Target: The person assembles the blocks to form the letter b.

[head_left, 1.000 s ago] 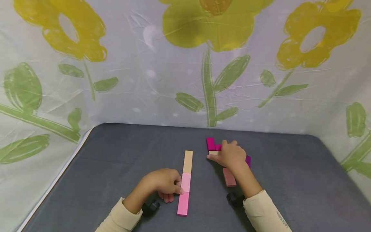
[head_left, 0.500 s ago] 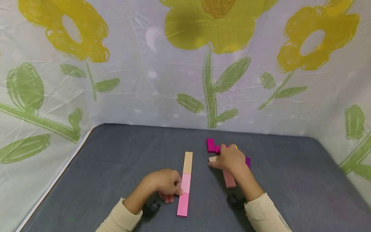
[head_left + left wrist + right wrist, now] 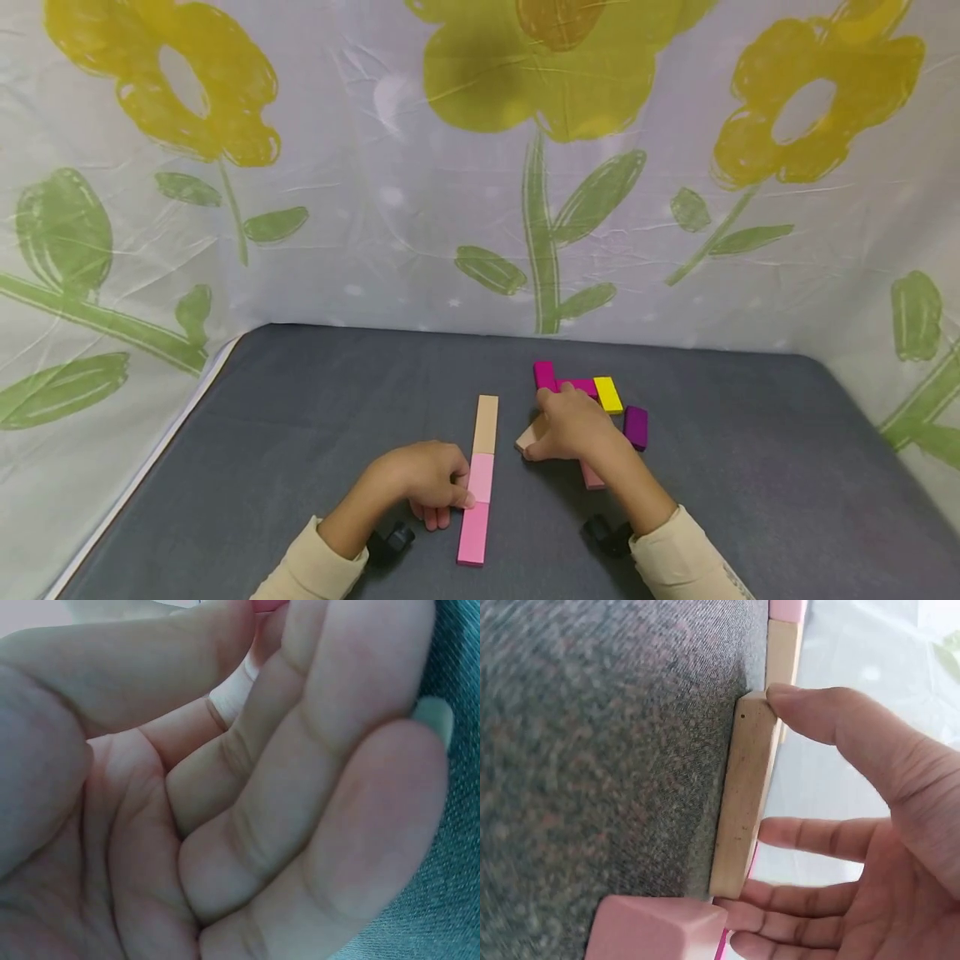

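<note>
In the head view my left hand (image 3: 429, 471) touches the left edge of a flat row of blocks, its thumb tip by the joint between a light pink block (image 3: 481, 475) and a darker pink block (image 3: 473, 537). A beige wooden block (image 3: 486, 423) forms the row's far end. My left fingers (image 3: 285, 772) are loosely bent in the left wrist view. To the right of the row, my right hand (image 3: 576, 425) holds another wooden block (image 3: 746, 795), with the thumb at one end and fingers along its side. Its top is partly hidden by the hand in the head view.
A dusty pink block (image 3: 592, 477) lies partly under the right hand. Two magenta blocks (image 3: 544, 375), a yellow block (image 3: 608, 395) and a purple block (image 3: 636, 427) lie beyond and right of it. A flowered curtain (image 3: 360, 250) rises behind the dark tabletop (image 3: 337, 375).
My right hand has drawn the wooden block away from the magenta blocks, toward the row and nearer me, turning it. The yellow block has come into view. The left hand stays put.
</note>
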{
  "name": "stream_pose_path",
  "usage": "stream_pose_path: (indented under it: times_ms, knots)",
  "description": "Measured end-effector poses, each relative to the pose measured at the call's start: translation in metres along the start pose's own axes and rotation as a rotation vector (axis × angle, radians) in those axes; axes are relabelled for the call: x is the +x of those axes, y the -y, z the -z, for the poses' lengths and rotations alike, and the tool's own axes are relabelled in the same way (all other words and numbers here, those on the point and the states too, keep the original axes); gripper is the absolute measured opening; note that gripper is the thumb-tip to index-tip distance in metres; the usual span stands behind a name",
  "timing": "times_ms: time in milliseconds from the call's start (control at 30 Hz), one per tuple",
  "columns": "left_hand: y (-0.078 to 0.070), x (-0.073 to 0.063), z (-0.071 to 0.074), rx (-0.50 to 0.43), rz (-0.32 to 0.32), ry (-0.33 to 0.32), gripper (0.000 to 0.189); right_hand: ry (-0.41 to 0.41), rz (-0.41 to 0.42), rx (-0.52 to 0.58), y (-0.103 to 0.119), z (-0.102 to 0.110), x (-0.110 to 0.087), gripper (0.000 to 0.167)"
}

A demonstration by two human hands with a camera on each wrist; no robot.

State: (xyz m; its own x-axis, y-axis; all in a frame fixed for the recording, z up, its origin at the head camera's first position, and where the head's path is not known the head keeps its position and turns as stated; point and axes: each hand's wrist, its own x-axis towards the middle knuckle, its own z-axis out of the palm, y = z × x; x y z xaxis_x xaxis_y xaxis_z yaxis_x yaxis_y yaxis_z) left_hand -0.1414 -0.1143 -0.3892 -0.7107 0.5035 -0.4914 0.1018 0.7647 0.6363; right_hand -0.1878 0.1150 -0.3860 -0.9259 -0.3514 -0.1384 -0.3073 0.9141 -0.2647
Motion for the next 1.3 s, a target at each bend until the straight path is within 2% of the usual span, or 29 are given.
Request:
stream_pose_path:
  times_ms: [300, 500, 700, 833, 1067, 1300]
  knots:
    - [0.001, 0.0, 0.0, 0.015, -0.01, -0.007, 0.028, 0.021, 0.096, 0.052, -0.001, 0.003, 0.005, 0.059]
    - [0.001, 0.0, 0.0, 0.022, -0.015, -0.007, 0.028, 0.003, 0.199, 0.079, -0.004, 0.027, 0.016, 0.064]
    - [0.002, 0.001, 0.0, 0.014, -0.01, 0.001, 0.028, 0.093, 0.263, 0.072, -0.006, 0.05, 0.042, 0.064]
    - [0.001, 0.0, -0.001, 0.01, -0.011, -0.006, 0.027, 0.157, 0.29, 0.083, -0.007, 0.051, 0.062, 0.065]
    - [0.001, 0.001, -0.003, 0.021, -0.017, -0.006, 0.027, 0.234, 0.238, 0.081, -0.008, 0.044, 0.086, 0.062]
    - [-0.001, 0.0, -0.001, 0.029, -0.015, -0.016, 0.027, 0.249, 0.195, 0.093, -0.005, 0.039, 0.101, 0.066]
